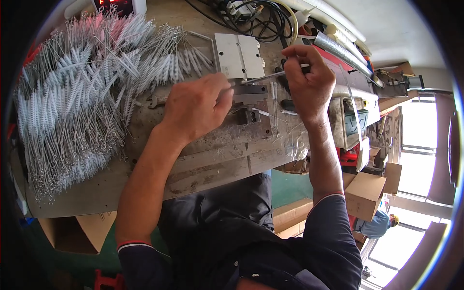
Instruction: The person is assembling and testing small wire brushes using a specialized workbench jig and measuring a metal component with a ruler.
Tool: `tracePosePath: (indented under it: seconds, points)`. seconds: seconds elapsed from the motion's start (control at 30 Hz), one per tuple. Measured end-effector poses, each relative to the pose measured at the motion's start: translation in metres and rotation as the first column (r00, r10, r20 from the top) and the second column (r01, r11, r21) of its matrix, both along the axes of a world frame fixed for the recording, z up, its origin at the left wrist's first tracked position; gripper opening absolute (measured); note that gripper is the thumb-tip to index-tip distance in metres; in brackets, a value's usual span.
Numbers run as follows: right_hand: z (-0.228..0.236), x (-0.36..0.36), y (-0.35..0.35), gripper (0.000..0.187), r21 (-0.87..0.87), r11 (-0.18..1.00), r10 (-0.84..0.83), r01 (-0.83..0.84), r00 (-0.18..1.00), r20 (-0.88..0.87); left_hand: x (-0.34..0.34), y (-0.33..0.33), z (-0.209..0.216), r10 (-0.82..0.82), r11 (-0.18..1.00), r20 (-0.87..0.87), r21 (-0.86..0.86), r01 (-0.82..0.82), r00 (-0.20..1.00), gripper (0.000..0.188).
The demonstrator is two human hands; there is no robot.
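Observation:
My right hand (309,82) is closed around one end of a thin metal rod (263,78), which slants down to the left over the bench. The rod's far tip lies just above a dark metal block (250,91), beside the lower edge of a white plate fixture (238,55). Close to that block, my left hand (195,104) has its fingers pinched together; what they hold, if anything, is hidden. A wrench (158,99) lies partly under the left hand. Below the block sits a small black clamp piece (248,116).
A large heap of small wire brushes (82,96) with looped ends covers the left of the bench (212,169). Cables (270,21) and pipes (338,19) lie at the back. Cardboard boxes (365,193) stand at the right, and a person (377,224) is beyond them.

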State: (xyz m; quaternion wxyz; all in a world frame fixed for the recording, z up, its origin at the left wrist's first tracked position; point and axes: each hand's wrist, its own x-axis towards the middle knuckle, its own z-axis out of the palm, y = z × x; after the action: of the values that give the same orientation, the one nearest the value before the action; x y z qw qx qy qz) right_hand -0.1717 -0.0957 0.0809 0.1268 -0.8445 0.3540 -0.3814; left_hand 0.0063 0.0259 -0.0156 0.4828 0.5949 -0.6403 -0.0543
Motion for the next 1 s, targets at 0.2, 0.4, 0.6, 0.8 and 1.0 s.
tracePosePath:
  seconds: [0.2, 0.4, 0.6, 0.8, 1.0]
  points:
    - [0.003, 0.008, -0.001, 0.011, -0.134, 0.989, 0.060, -0.068, 0.996, -0.064, -0.001, -0.004, -0.003, -0.004, 1.000, 0.012, -0.024, 0.005, 1.000, 0.009]
    - [0.012, 0.057, 0.020, 0.014, -0.434, 0.831, 0.132, -0.346, 0.883, -0.450, -0.001, -0.001, -0.003, 0.002, 1.000, -0.019, -0.010, -0.002, 1.000, 0.011]
    - [0.014, 0.085, 0.025, 0.024, -0.462, 0.758, 0.060, -0.460, 0.755, -0.653, 0.002, 0.003, 0.014, -0.037, 0.972, 0.013, 0.231, 0.033, 0.999, 0.015]
    - [0.026, 0.077, 0.027, 0.011, -0.443, 0.786, 0.037, -0.432, 0.747, -0.663, 0.000, 0.001, 0.006, -0.033, 0.975, -0.010, 0.218, 0.034, 0.999, 0.016]
    - [0.031, 0.044, 0.010, 0.008, -0.335, 0.910, 0.164, -0.243, 0.955, -0.245, 0.001, -0.001, -0.001, -0.009, 1.000, 0.011, 0.028, 0.009, 1.000, 0.010]
